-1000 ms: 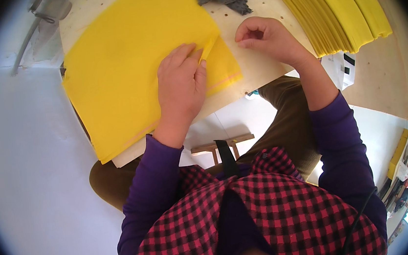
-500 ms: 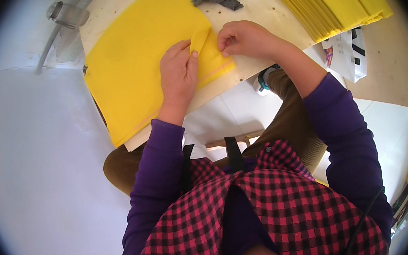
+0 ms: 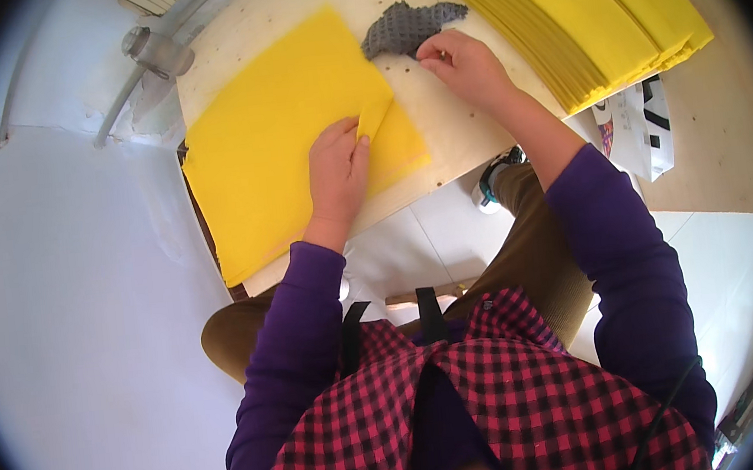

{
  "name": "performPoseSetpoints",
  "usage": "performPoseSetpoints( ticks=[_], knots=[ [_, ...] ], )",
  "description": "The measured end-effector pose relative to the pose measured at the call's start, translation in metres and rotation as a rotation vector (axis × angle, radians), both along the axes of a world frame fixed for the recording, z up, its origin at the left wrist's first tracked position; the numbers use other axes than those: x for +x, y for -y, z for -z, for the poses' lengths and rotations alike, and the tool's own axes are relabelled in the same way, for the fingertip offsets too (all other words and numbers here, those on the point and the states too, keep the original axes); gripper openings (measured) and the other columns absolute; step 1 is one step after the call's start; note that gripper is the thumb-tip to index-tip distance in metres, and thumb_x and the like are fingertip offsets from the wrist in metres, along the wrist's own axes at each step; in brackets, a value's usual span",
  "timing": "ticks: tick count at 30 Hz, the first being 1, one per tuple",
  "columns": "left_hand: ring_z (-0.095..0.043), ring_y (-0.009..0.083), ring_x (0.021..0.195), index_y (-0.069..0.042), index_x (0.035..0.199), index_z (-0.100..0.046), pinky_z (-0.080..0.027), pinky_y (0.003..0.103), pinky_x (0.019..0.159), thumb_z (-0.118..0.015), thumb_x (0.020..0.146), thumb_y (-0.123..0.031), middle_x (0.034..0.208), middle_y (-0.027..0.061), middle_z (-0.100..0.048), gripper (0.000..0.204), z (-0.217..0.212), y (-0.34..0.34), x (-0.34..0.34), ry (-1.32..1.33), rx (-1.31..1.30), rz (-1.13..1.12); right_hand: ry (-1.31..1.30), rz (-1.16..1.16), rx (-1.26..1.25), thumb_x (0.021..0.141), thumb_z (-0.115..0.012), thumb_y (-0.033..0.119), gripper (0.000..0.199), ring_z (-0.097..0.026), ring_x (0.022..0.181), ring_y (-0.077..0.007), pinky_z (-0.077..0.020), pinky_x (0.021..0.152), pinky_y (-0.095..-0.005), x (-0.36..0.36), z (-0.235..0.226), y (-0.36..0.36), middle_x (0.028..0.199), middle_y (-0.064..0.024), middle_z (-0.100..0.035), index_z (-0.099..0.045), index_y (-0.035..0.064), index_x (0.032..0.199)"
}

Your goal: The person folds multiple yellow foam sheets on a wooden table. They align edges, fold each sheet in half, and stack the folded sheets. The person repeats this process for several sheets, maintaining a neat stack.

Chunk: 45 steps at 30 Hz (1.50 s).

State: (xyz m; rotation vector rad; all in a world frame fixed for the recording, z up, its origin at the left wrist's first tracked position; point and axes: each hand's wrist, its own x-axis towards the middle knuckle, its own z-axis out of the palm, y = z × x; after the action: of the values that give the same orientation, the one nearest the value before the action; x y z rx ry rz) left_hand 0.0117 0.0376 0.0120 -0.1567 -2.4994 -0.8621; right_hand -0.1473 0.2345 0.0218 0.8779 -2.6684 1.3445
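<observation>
A large yellow cloth [image 3: 272,136] lies flat on a pale wooden tabletop [image 3: 454,141]. My left hand [image 3: 340,170] rests on it near the right side, with thumb and fingers closed on a turned-up fold [image 3: 372,117]. To the right and farther off, my right hand [image 3: 466,65] is held above the wood, thumb and fingertips pressed together. Its fingertips are at the near edge of a crumpled grey waffle-textured cloth [image 3: 402,31]; whether they grip it or something small cannot be made out.
Folded yellow cloth [image 3: 591,10] is stacked in layers at the far right. A clear bottle [image 3: 161,52] stands beyond the table's left corner. Below the table's right edge is a white printed bag [image 3: 634,129]. My knees are under the near edge.
My right hand has moved from the yellow cloth's right edge away to the grey cloth. My left hand keeps its hold on the fold. The whole view has shifted slightly.
</observation>
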Motion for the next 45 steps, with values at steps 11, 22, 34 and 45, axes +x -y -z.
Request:
performPoseSetpoints(
  ticks=[11, 22, 34, 45],
  knots=[
    [-0.059, 0.0370, 0.098, 0.005, 0.091, -0.064, -0.046, 0.042, 0.087, -0.058, 0.085, -0.010, 0.106, 0.0198, -0.064, 0.017, 0.002, 0.001, 0.002, -0.023, 0.040, -0.002, -0.292, 0.150, 0.472, 0.091, -0.054, 0.032, 0.019, -0.062, 0.094, -0.0291, -0.0499, 0.078, -0.0422, -0.036, 0.000, 0.027, 0.100, -0.0061, -0.066, -0.067, 0.0181, 0.096],
    [-0.059, 0.0381, 0.095, 0.005, 0.089, -0.064, -0.047, 0.041, 0.085, -0.058, 0.086, -0.010, 0.103, 0.0210, -0.065, 0.017, 0.008, 0.004, -0.001, -0.062, 0.068, 0.012, -0.062, 0.158, 0.709, 0.093, -0.045, 0.052, 0.048, -0.064, 0.081, -0.0310, -0.0498, 0.067, -0.0440, 0.013, -0.042, -0.007, 0.080, -0.0108, -0.066, -0.068, 0.0101, 0.084],
    [-0.059, 0.0383, 0.094, 0.005, 0.082, -0.062, -0.047, 0.041, 0.084, -0.059, 0.086, -0.011, 0.102, 0.0216, -0.065, 0.017, 0.010, 0.004, -0.001, -0.060, 0.052, -0.021, -0.223, -0.589, -0.010, 0.073, -0.070, 0.005, 0.013, -0.054, 0.090, -0.0232, -0.0446, 0.080, -0.0324, 0.029, -0.013, 0.002, 0.088, -0.0019, -0.060, -0.065, 0.0077, 0.086],
    [-0.059, 0.0375, 0.095, 0.004, 0.083, -0.062, -0.047, 0.041, 0.085, -0.059, 0.087, -0.013, 0.103, 0.0209, -0.065, 0.017, 0.012, 0.005, -0.001, -0.058, 0.063, -0.005, -0.075, -0.076, 0.448, 0.082, -0.058, 0.018, 0.010, -0.061, 0.088, -0.0291, -0.0496, 0.071, -0.0422, 0.022, -0.014, 0.001, 0.090, -0.0076, -0.063, -0.065, 0.0123, 0.086]
  ],
)
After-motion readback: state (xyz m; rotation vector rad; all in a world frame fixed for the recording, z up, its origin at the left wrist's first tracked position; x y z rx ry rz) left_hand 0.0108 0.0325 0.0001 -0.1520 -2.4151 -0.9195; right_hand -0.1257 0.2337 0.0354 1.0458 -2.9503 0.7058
